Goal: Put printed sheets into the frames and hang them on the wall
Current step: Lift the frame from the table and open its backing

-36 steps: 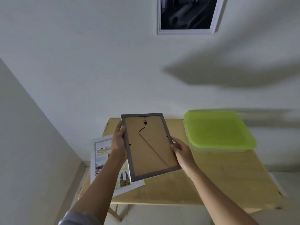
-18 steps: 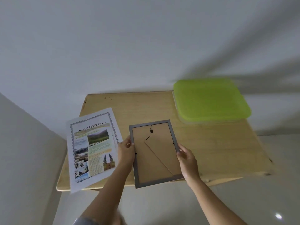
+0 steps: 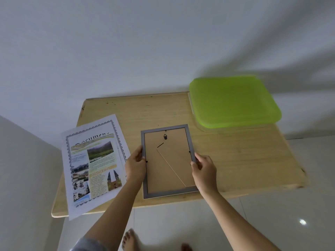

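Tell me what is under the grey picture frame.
The grey rectangular picture frame, cardboard back up, held by the left hand and right hand, has the pale wooden table beneath. Its front face is hidden.

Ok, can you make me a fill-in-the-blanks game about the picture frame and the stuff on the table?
1. The left hand and the right hand each grip one long edge of the ____.
2. The frame has its ____ side facing up, with the hanger and stand showing.
3. The printed sheet lies on the table to the frame's ____.
4. The box near the wall has a ____ lid.

Missing words: frame, back, left, green.
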